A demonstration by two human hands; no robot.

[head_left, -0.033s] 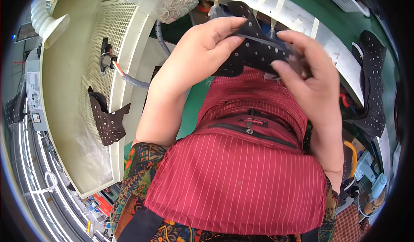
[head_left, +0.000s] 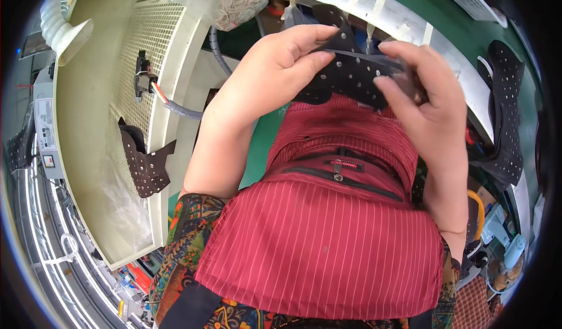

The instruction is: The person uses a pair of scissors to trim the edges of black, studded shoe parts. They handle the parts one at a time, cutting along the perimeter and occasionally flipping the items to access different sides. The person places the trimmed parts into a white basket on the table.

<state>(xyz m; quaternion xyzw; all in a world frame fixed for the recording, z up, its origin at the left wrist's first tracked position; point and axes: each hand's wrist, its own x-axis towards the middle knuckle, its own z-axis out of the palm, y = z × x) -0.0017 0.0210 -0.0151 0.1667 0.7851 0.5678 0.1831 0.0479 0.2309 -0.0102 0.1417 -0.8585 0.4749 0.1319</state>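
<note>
A black shoe upper (head_left: 339, 76) with silvery studs is held up between both my hands, above the red striped apron (head_left: 322, 235). My left hand (head_left: 278, 65) pinches its upper edge between thumb and fingers. At the opposite end, my right hand (head_left: 424, 86) curls round the upper's edge, thumb on the near side. A thin greyish edge runs along the upper from one hand to the other. What lies inside the right fingers is blurred and partly hidden.
At left stands a cream tray (head_left: 158, 223) with a mesh panel (head_left: 158, 30), and a brown studded upper (head_left: 146, 165) on its side. More black studded uppers (head_left: 506, 94) hang over the bench edge at right. A grey cable (head_left: 184, 112) and a bag of pale cord (head_left: 240, 9) are nearby.
My right hand has shifted slightly to the right, and its end of the shoe upper has tilted a little. My left hand keeps its pinch, almost in place.
</note>
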